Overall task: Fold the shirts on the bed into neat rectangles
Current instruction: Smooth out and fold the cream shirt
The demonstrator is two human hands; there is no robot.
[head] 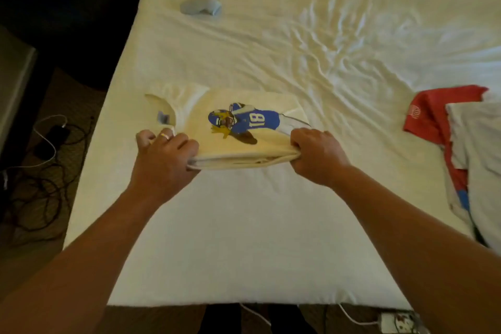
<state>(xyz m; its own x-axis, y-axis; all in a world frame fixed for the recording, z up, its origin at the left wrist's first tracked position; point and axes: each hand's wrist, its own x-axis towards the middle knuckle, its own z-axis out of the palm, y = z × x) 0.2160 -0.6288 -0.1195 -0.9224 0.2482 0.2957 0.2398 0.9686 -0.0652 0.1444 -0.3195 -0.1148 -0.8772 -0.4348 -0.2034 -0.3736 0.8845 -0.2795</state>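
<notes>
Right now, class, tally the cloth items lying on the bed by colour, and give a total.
Cream shirt with a football print, gripped by left hand and right hand: 1
Red shirt: 1
White garment: 1
Grey bundle: 1
Total: 4

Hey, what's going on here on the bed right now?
A person is folding a cream shirt with a football-player print on a white bed. The left hand and right hand each grip one end of its near folded edge. The collar end still sticks out to the left. A pile of red and white clothes lies at the bed's right edge, and a small grey object lies farther up.
</notes>
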